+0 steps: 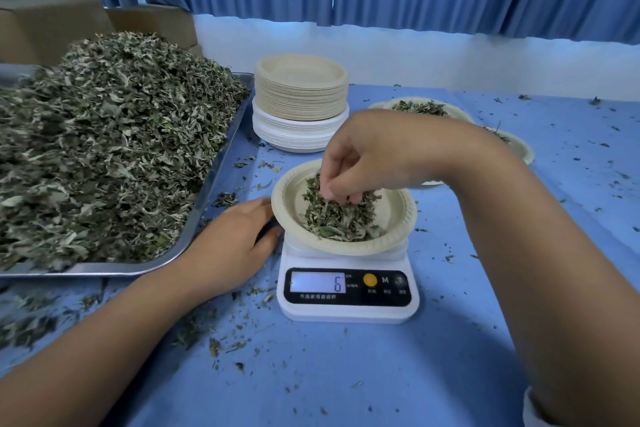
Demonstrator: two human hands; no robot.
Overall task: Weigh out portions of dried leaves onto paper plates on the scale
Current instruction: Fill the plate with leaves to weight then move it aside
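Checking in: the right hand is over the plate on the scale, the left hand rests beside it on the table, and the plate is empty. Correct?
Not quite. The plate on the scale is not empty: the head view shows a pile of dried leaves in it, with the right hand pinching more above. The left hand does rest beside it.

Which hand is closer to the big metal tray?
Left. The left hand lies on the table right beside the metal tray, while the right hand is farther off, pinching leaves above the plate on the scale.
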